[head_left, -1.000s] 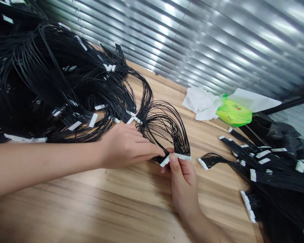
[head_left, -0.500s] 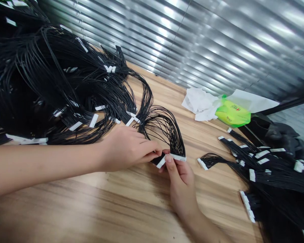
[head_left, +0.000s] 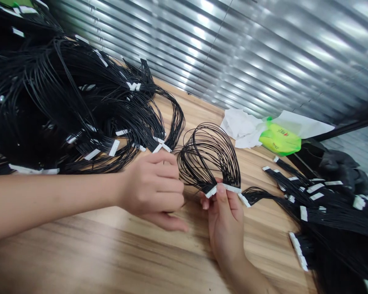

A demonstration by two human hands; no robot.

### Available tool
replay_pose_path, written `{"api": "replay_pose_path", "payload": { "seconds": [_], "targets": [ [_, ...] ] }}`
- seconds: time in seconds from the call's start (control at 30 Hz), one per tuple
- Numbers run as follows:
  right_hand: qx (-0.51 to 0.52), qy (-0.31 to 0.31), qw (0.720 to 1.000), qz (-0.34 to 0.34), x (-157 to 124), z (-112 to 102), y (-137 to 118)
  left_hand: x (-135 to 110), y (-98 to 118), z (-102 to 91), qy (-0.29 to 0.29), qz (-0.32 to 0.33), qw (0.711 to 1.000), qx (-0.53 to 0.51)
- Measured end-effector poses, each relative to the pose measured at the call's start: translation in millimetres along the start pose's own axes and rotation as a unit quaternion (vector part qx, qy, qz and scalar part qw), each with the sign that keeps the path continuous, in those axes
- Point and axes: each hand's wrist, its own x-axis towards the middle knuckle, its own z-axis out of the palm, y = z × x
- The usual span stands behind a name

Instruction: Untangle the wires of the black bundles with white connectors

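My right hand (head_left: 228, 222) is closed on a looped wire harness (head_left: 216, 143) of many thin black wires. Between its thumb and fingers are the two white connectors at the loop's ends, a long one (head_left: 232, 188) and a shorter one (head_left: 211, 192) to its left. Left of the loop, my left hand (head_left: 158, 190) hovers over the table with its fingers loosely curled and its thumb stretched apart. Nothing shows in it, though the palm side is hidden. Beneath both hands is a wood-grain table (head_left: 135, 253).
A large heap of black wire harnesses (head_left: 58, 102) with white connectors fills the left side. Another pile of harnesses (head_left: 334, 216) lies at the right. Behind are crumpled white paper (head_left: 241, 126), a green packet (head_left: 280, 136) and a corrugated metal wall (head_left: 202, 53).
My left hand has let go of the shorter connector and drawn back, its thumb now apart. My right hand has shifted slightly right with the harness, whose loop has spread wider.
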Motion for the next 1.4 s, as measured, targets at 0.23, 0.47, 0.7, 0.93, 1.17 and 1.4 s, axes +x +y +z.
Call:
{"api": "replay_pose_path", "payload": {
  "seconds": [0.23, 0.47, 0.7, 0.93, 1.17, 1.4],
  "targets": [
    [-0.024, 0.002, 1.0, 0.006, -1, 0, -1, 7, 8, -0.5, -0.075, 0.103, 0.98, -0.153],
    [-0.024, -0.005, 1.0, -0.003, 0, -1, 0, 5, 11, 2.4, -0.113, 0.021, 0.967, -0.225],
    [-0.038, -0.015, 0.999, -0.008, -1, 1, 0, 2, 13, 1.1, -0.17, -0.09, 0.913, -0.36],
    [-0.033, -0.028, 0.999, -0.013, -2, 0, 3, -3, 10, 4.2, -0.26, -0.1, 0.881, -0.382],
    [-0.022, -0.023, 0.999, -0.016, -2, 2, 1, -2, 10, 7.9, -0.244, -0.059, 0.911, -0.327],
    [-0.016, -0.019, 1.0, -0.018, -4, 4, -3, -3, 9, 10.9, -0.153, 0.058, 0.966, -0.198]
  ]
}}
